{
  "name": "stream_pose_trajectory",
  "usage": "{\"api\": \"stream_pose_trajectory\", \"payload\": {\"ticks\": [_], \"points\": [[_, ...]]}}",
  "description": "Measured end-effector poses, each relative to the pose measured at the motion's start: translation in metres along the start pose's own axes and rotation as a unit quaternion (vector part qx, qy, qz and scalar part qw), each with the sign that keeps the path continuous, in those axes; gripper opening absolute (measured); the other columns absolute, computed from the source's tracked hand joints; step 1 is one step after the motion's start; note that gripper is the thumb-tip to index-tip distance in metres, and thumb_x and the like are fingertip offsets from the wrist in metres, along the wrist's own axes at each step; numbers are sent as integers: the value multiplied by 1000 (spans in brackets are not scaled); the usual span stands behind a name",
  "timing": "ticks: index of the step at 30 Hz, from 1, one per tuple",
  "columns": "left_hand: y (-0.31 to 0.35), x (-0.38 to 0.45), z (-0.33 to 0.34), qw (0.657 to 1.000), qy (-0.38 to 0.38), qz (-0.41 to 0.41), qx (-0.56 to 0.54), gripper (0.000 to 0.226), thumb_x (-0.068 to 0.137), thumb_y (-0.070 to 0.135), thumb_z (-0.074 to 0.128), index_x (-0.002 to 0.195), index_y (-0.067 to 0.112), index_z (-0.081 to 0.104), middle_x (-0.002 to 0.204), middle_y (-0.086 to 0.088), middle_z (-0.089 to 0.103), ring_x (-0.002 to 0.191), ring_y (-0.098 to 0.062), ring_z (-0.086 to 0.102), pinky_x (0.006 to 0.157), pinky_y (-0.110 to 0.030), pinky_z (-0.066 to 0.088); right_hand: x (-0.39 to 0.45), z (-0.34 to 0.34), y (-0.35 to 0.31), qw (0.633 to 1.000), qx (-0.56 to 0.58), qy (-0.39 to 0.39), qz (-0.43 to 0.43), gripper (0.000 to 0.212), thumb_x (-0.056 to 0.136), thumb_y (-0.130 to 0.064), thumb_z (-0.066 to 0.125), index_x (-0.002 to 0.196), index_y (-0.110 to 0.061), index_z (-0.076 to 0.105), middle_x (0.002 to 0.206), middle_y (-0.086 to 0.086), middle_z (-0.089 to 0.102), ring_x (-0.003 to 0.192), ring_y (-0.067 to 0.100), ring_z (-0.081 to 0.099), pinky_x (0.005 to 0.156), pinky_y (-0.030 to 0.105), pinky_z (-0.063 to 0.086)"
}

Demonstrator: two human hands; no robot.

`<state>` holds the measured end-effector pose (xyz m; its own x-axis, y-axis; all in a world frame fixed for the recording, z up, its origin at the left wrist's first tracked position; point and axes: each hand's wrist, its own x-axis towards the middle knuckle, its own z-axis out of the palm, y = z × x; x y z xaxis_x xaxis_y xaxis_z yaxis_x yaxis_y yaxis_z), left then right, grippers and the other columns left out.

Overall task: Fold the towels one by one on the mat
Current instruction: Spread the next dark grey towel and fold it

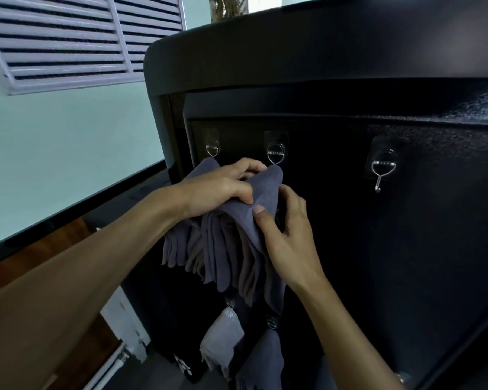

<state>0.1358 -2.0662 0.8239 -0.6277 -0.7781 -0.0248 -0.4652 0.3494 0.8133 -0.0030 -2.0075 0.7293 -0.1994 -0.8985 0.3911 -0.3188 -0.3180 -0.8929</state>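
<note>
Both bare hands grip a bunch of grey-blue cloth towels (pixel 231 235) hanging against a black panel (pixel 406 249).

The left hand (pixel 223 187) is closed over the top of the bunch, fingers curled around the gathered cloth just below two clear-backed metal wire hooks (pixel 275 153) stuck on the panel; the right hand (pixel 288 235) pinches a fold of the same cloth between thumb and fingers, just beside the left. The towels hang in loose pleats down from the hands, off the floor. A third wire hook (pixel 382 168) sits bare, well apart to the right. Lower on the panel, a pale grey towel (pixel 221 342) and a darker grey-blue towel (pixel 262 361) hang side by side. A white louvred vent (pixel 68 43) is set in the pale green wall at upper left.
</note>
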Motion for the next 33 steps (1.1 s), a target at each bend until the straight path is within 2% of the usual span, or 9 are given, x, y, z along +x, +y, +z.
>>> {"api": "stream_pose_trajectory", "payload": {"ticks": [3,5,6,9,15,17,21,27,33], "points": [[2,-4,4,999,33,9,33,55,72,24,58,126,30,50,110,6,66,105,-4,59,95,-27,44,-5,-2,-3,1000,3,-4,9,63,91,-52,49,147,-30,30,141,-12,35,116,-4,45,82,12,39],[2,-12,9,994,66,29,84,46,86,23,60,130,29,50,96,16,67,93,4,61,87,-24,46,-12,-4,-5,1000,2,1,11,59,93,-52,47,147,-32,32,139,-14,38,110,-8,46,80,11,38],[0,-18,11,987,91,47,126,43,90,23,60,131,29,50,100,17,65,94,5,60,89,-24,48,-16,-5,-6,1000,0,5,11,57,93,-51,47,146,-32,34,138,-15,39,109,-10,46,79,10,38],[-9,-49,15,949,171,113,240,39,92,39,57,129,27,54,116,12,58,105,1,56,93,-29,49,-32,-9,-7,999,-36,18,-4,53,94,-47,49,143,-29,39,133,-15,43,112,-5,47,82,12,40],[-43,-121,33,899,239,120,348,49,84,52,46,121,23,60,113,8,60,101,-11,59,85,-34,50,-82,-11,-6,988,-146,3,-47,44,92,-39,56,132,-23,46,120,-12,46,102,0,50,79,14,41],[-61,-141,52,893,243,102,365,48,85,52,44,118,22,62,112,7,61,98,-12,60,80,-32,50,-102,-8,2,980,-189,-11,-54,40,92,-37,58,128,-21,48,114,-10,47,99,5,52,77,18,42],[-96,-172,102,900,203,52,381,45,85,50,43,111,22,66,105,11,62,93,-8,61,74,-22,48,-135,-1,23,965,-241,-89,-50,43,93,-39,57,131,-20,47,124,-5,47,108,13,52,82,28,49],[-120,-205,173,902,186,-66,384,43,83,52,43,106,24,68,94,9,62,83,-12,63,65,-34,54,-152,6,51,918,-310,-234,-82,46,92,-41,55,132,-21,45,122,-3,47,109,18,49,86,35,48],[-122,-224,249,867,236,-200,391,37,79,49,45,96,26,68,87,6,63,77,-19,66,59,-31,52,-154,5,86,869,-293,-373,-142,45,92,-39,55,132,-21,46,126,1,49,116,21,47,89,40,46]]}}
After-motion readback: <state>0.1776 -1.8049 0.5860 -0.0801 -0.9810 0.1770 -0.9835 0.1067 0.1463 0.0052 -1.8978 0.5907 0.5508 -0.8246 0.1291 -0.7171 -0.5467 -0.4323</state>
